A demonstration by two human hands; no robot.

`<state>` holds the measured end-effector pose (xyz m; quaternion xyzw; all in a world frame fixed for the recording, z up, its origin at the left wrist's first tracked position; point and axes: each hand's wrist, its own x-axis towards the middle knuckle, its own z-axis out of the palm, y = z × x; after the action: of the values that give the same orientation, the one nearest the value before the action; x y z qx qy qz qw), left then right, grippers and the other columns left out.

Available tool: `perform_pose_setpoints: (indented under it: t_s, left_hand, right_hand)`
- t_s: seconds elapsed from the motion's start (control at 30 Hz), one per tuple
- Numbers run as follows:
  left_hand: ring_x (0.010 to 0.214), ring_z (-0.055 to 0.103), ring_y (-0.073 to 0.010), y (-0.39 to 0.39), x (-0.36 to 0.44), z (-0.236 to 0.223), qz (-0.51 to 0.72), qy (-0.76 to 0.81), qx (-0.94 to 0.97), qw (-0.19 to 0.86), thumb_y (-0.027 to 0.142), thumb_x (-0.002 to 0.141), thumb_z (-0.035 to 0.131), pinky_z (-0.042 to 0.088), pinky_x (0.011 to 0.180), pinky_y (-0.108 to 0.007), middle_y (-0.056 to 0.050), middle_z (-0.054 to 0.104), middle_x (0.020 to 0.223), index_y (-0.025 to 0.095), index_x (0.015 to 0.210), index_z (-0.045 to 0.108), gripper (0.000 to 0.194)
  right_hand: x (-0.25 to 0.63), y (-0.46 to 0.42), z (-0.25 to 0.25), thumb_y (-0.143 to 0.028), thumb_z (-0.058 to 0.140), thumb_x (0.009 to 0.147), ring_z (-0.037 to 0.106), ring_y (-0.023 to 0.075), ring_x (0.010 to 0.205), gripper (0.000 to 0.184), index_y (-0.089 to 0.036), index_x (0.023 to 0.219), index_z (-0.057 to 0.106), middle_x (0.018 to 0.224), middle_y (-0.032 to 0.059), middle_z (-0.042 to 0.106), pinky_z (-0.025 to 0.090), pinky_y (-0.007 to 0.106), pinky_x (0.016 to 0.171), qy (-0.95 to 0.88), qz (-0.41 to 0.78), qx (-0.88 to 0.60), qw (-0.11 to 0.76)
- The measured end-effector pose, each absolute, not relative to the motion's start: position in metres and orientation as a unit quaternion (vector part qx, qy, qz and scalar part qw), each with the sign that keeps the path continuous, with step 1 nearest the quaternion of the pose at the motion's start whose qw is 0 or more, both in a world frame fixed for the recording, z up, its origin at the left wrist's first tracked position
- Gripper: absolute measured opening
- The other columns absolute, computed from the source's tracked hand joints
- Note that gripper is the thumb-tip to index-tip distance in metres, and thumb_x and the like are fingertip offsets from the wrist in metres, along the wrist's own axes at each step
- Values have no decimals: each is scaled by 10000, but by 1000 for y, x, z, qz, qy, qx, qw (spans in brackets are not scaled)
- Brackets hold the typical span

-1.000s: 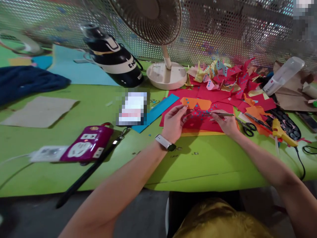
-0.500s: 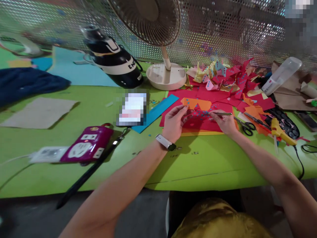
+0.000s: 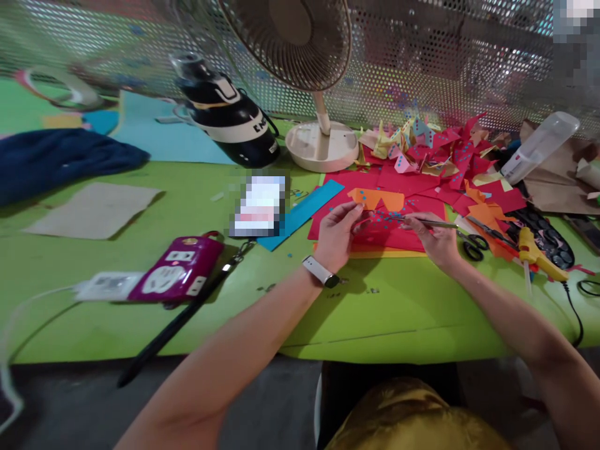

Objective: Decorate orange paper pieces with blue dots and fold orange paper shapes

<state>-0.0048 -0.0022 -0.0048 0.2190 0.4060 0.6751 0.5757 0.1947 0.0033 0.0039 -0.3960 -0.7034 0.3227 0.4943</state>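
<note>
My left hand (image 3: 338, 231) pinches the left end of an orange paper cutout (image 3: 390, 199), which has a notched lower edge and a few blue dots. My right hand (image 3: 435, 237) is closed around slim metal tweezers (image 3: 434, 222), their tip pointing left, just below the cutout. Small blue dots (image 3: 389, 217) lie scattered on the red paper (image 3: 394, 237) under both hands. Whether the tweezers' tip grips a dot is too small to tell.
Folded paper pieces (image 3: 422, 147) heap behind the hands. To the right lie scissors (image 3: 474, 245), a yellow glue gun (image 3: 539, 255) and a clear bottle (image 3: 541, 144). Leftward are a blue strip (image 3: 307, 212), a phone (image 3: 260, 206), a purple power adapter (image 3: 175, 269), a flask (image 3: 234, 122) and a fan (image 3: 323, 150).
The whole scene has shifted slightly to the right in the view. Both hands keep their holds on the cutout and the tweezers, with little visible movement.
</note>
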Motion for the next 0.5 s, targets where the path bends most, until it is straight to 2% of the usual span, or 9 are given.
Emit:
perform_pose_setpoints:
  t_s: [0.1, 0.3, 0.5]
  left_hand:
    - [702, 723, -139, -8, 1, -4, 663, 399, 225, 592, 280, 537, 925, 567, 674, -247, -1, 735, 800, 168, 782, 696, 354]
    - [750, 737, -173, -18, 10, -2, 629, 409, 247, 613, 302, 569, 912, 587, 720, -296, -18, 745, 802, 175, 799, 692, 342]
    - [756, 735, -170, -22, 11, 1, 616, 411, 263, 618, 334, 558, 917, 592, 725, -288, -24, 756, 813, 179, 800, 703, 359]
  right_hand:
    - [196, -5, 13, -454, 664, 888, 751, 209, 742, 185, -308, 961, 751, 797, 1, 773, 630, 361, 707, -700, 310, -378, 521]
    - [196, -8, 16, -371, 664, 906, 760, 189, 780, 168, -244, 994, 729, 841, 12, 783, 625, 338, 729, -691, 306, -371, 539]
    - [196, -7, 15, -407, 662, 903, 759, 189, 780, 204, -238, 986, 737, 863, 24, 784, 625, 338, 716, -693, 299, -374, 539]
